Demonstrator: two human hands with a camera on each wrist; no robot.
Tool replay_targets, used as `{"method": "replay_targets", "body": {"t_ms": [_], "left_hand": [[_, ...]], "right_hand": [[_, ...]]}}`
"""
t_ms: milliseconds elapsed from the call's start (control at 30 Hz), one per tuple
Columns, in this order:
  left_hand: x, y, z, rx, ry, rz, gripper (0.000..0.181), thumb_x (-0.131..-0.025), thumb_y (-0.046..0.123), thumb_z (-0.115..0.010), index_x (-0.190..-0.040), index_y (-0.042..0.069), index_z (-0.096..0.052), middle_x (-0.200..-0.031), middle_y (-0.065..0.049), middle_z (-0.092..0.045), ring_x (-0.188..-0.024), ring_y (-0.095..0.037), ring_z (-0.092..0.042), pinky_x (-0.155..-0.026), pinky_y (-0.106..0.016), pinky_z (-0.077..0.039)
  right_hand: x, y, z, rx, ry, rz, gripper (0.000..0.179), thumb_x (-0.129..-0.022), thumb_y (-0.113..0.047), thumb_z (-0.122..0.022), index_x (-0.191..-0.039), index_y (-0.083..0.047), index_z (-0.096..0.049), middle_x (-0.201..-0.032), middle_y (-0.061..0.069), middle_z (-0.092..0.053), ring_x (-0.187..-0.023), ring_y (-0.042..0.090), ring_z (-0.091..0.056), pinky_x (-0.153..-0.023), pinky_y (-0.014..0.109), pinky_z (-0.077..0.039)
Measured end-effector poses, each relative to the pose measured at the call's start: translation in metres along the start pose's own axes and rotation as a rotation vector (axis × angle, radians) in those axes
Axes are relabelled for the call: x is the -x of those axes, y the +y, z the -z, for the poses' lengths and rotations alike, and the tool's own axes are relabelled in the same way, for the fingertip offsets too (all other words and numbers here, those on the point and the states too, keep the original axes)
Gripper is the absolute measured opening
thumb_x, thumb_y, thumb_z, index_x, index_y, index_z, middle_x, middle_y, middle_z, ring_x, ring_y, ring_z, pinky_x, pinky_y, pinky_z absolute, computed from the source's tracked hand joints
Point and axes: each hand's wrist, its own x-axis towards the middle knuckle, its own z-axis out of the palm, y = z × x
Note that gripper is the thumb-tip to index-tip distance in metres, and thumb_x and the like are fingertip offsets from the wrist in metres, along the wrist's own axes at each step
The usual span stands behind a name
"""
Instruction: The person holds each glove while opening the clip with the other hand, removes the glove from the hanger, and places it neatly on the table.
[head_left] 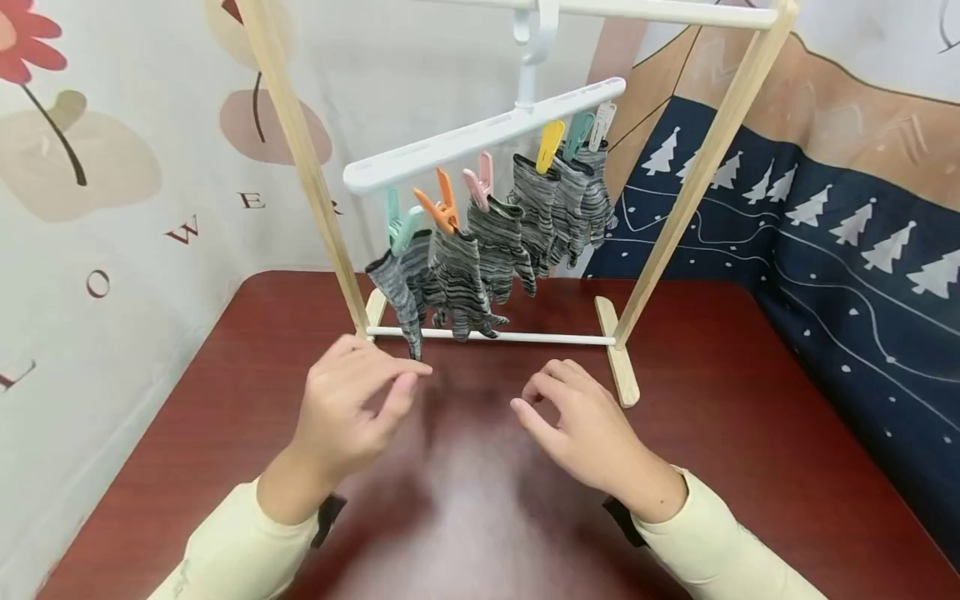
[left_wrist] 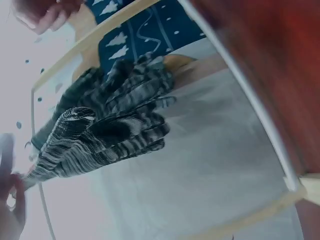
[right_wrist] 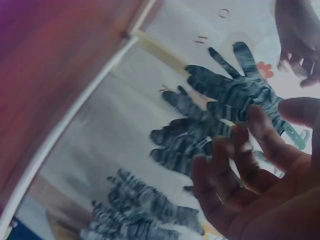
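Observation:
Several grey-and-black striped knit gloves [head_left: 462,283] hang from a white hanger bar [head_left: 480,137], fingers downward. Clothespins hold their cuffs: mint [head_left: 402,227], orange [head_left: 441,204], pink [head_left: 481,179], yellow [head_left: 551,147], teal [head_left: 578,135] and white [head_left: 602,125]. My left hand [head_left: 348,400] is raised just below the nearest glove, index finger extended and thumb apart from it. Opposite it, my right hand [head_left: 573,417] hovers with loosely bent fingers and nothing in them. In the right wrist view, its fingers [right_wrist: 220,175] overlap the striped gloves [right_wrist: 235,95].
A wooden rack [head_left: 701,179] with a white top rod [head_left: 660,10] carries the hanger. Its low white crossbar [head_left: 525,337] and wooden feet [head_left: 618,354] stand on a dark red table [head_left: 480,517]. Printed cloths [head_left: 832,242] hang behind and to the sides.

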Motion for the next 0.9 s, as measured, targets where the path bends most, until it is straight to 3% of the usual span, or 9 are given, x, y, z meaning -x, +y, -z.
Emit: {"method": "replay_targets", "body": {"t_ms": [67,200,300,400,467,533,667,800,900], "left_hand": [[-0.012,-0.006,-0.006,0.093,0.205,-0.056,0.045,-0.101,0.027,-0.052,-0.069,0.004,-0.072,-0.057,-0.003,-0.062,-0.054,-0.017,-0.054,-0.071,-0.034,-0.041],[-0.032,-0.012,-0.019,0.262,0.527,0.005,0.047,-0.097,0.022,-0.052,-0.061,-0.006,-0.062,-0.056,-0.014,-0.055,-0.061,-0.024,-0.053,-0.077,-0.033,-0.04],[-0.043,-0.018,-0.025,0.325,0.67,0.091,0.041,-0.093,0.018,-0.051,-0.066,-0.013,-0.057,-0.067,-0.017,-0.057,-0.073,-0.024,-0.055,-0.08,-0.032,-0.042],[-0.051,-0.028,-0.028,0.343,0.73,0.186,0.035,-0.091,0.014,-0.049,-0.079,-0.017,-0.058,-0.083,-0.012,-0.062,-0.086,-0.024,-0.057,-0.084,-0.032,-0.045],[-0.052,-0.033,-0.032,0.372,0.719,0.271,0.027,-0.091,0.009,-0.047,-0.09,-0.014,-0.06,-0.096,-0.006,-0.064,-0.094,-0.023,-0.057,-0.09,-0.032,-0.044],[-0.05,-0.038,-0.035,0.411,0.66,0.374,0.023,-0.092,0.005,-0.045,-0.101,-0.008,-0.062,-0.105,-0.002,-0.064,-0.101,-0.021,-0.057,-0.094,-0.032,-0.042],[-0.044,-0.044,-0.038,0.516,0.431,0.541,0.027,-0.096,0.002,-0.044,-0.119,0.001,-0.059,-0.115,0.0,-0.063,-0.11,-0.018,-0.058,-0.102,-0.03,-0.041],[-0.04,-0.041,-0.043,0.556,0.199,0.592,0.034,-0.099,0.009,-0.046,-0.132,-0.001,-0.052,-0.122,-0.002,-0.061,-0.116,-0.018,-0.058,-0.102,-0.031,-0.043],[-0.036,-0.031,-0.046,0.553,0.074,0.605,0.039,-0.104,0.015,-0.046,-0.14,-0.001,-0.045,-0.128,-0.009,-0.058,-0.116,-0.018,-0.057,-0.098,-0.029,-0.045]], "right_hand": [[-0.008,-0.004,-0.002,-0.063,0.051,0.031,0.02,-0.092,-0.023,-0.069,-0.074,-0.021,-0.059,-0.075,-0.011,-0.053,-0.076,0.005,-0.049,-0.067,0.023,-0.046],[-0.025,-0.007,-0.006,-0.213,0.14,0.067,0.028,-0.091,-0.012,-0.067,-0.07,-0.021,-0.052,-0.063,-0.01,-0.044,-0.062,0.002,-0.042,-0.056,0.019,-0.04],[-0.037,-0.009,-0.007,-0.301,0.19,0.072,0.029,-0.091,-0.008,-0.066,-0.07,-0.02,-0.053,-0.058,-0.01,-0.039,-0.055,0.002,-0.037,-0.052,0.019,-0.034],[-0.048,-0.012,-0.009,-0.351,0.207,0.062,0.029,-0.093,-0.008,-0.066,-0.069,-0.02,-0.053,-0.056,-0.009,-0.035,-0.054,0.003,-0.034,-0.051,0.02,-0.032],[-0.049,-0.011,-0.01,-0.371,0.202,0.038,0.029,-0.094,-0.009,-0.065,-0.069,-0.02,-0.054,-0.056,-0.008,-0.035,-0.054,0.003,-0.034,-0.052,0.02,-0.031],[-0.049,-0.011,-0.011,-0.396,0.194,0.007,0.029,-0.095,-0.011,-0.065,-0.07,-0.02,-0.054,-0.057,-0.009,-0.035,-0.054,0.003,-0.035,-0.052,0.02,-0.032],[-0.049,-0.008,-0.013,-0.447,0.218,-0.025,0.025,-0.096,-0.011,-0.064,-0.074,-0.02,-0.057,-0.06,-0.009,-0.042,-0.055,0.004,-0.039,-0.051,0.022,-0.035],[-0.049,-0.006,-0.011,-0.5,0.273,0.019,0.009,-0.095,-0.006,-0.062,-0.091,-0.014,-0.065,-0.075,-0.004,-0.056,-0.063,0.007,-0.05,-0.057,0.023,-0.044],[-0.046,-0.01,-0.01,-0.51,0.284,0.073,0.019,-0.094,-0.009,-0.063,-0.112,-0.009,-0.066,-0.095,0.003,-0.064,-0.082,0.015,-0.06,-0.072,0.023,-0.051]]}}
